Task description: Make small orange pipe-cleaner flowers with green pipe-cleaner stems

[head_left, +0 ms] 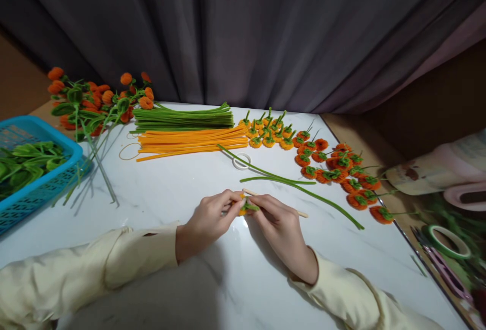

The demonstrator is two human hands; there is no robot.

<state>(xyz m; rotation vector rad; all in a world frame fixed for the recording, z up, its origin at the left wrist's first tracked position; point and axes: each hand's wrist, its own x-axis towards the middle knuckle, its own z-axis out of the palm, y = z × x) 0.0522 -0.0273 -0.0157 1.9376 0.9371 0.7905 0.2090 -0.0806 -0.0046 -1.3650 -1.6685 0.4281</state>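
Observation:
Close to the middle of the white table, both hands meet on a small yellow-and-green pipe-cleaner persimmon (249, 207), partly covered by the fingers. My left hand (210, 218) pinches its yellow side between thumb and fingertips. From the right, my right hand (279, 223) closes its fingertips on the green part. A thin wooden stick (302, 214) passes beneath the right hand's fingers; whether it is gripped or just lying there I cannot tell. Just beyond the hands lie loose green pipe cleaners (281, 177) and a white ring (242, 161).
Bundles of green (182, 119) and orange-yellow pipe cleaners (190, 142) lie farther back. Several yellow (268, 139) and orange persimmons (336, 163) sit right of them. At left are orange-topped stems (102, 99) and a blue basket (72, 160). Green tape (448, 241) and scissors (442, 266) lie right.

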